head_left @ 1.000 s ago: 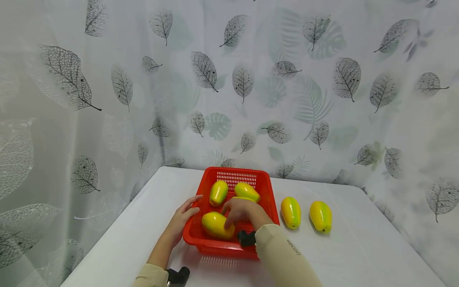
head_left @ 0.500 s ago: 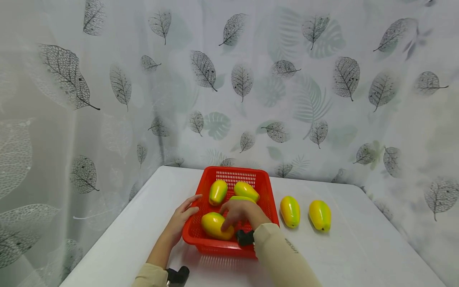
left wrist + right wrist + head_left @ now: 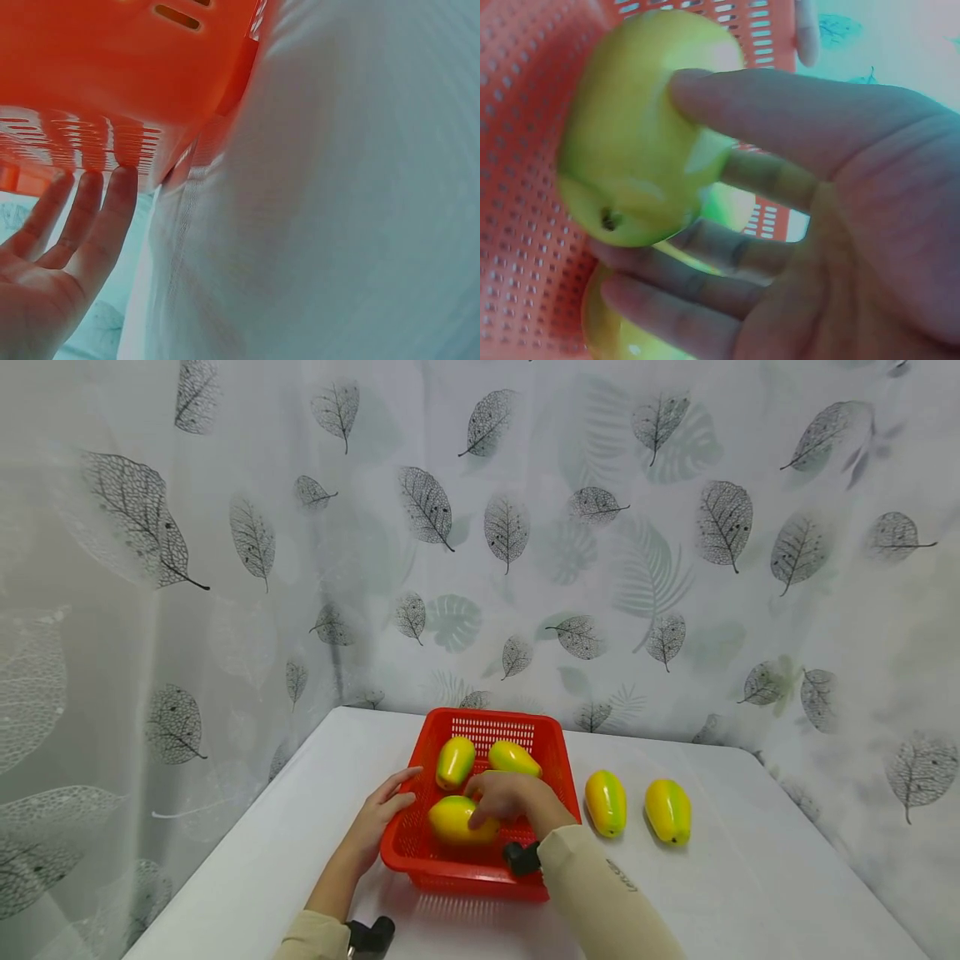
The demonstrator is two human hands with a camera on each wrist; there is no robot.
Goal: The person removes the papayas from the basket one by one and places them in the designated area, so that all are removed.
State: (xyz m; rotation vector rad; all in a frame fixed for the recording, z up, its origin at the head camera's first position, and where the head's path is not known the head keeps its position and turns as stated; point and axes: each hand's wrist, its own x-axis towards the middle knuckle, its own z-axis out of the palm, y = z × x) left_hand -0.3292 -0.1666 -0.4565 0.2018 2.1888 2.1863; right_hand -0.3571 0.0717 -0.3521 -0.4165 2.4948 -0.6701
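Note:
In the head view, my right hand (image 3: pixel 506 797) reaches into a red plastic basket (image 3: pixel 480 887) and grips a yellow-green papaya (image 3: pixel 452 821). The right wrist view has my thumb on one side of that papaya (image 3: pixel 641 135) and fingers round the other. Another papaya (image 3: pixel 615 322) shows below my fingers there. My left hand (image 3: pixel 377 817) is at the basket's left side. Seen from the left wrist, three nearly straight fingers (image 3: pixel 105 225) touch the basket's slotted outer wall (image 3: pixel 112 75). Two papayas, one (image 3: pixel 456 763) left and one (image 3: pixel 514 758) right, lie in the basket's far half.
Two more papayas, one (image 3: pixel 606 803) nearer and one (image 3: pixel 668 811) farther off, lie right of the basket on the white table (image 3: pixel 750 868). A leaf-printed curtain (image 3: pixel 480 543) hangs behind and along the sides.
My right hand has shifted the gripped papaya slightly right and away from the basket's near rim. My left hand stays at the basket's side.

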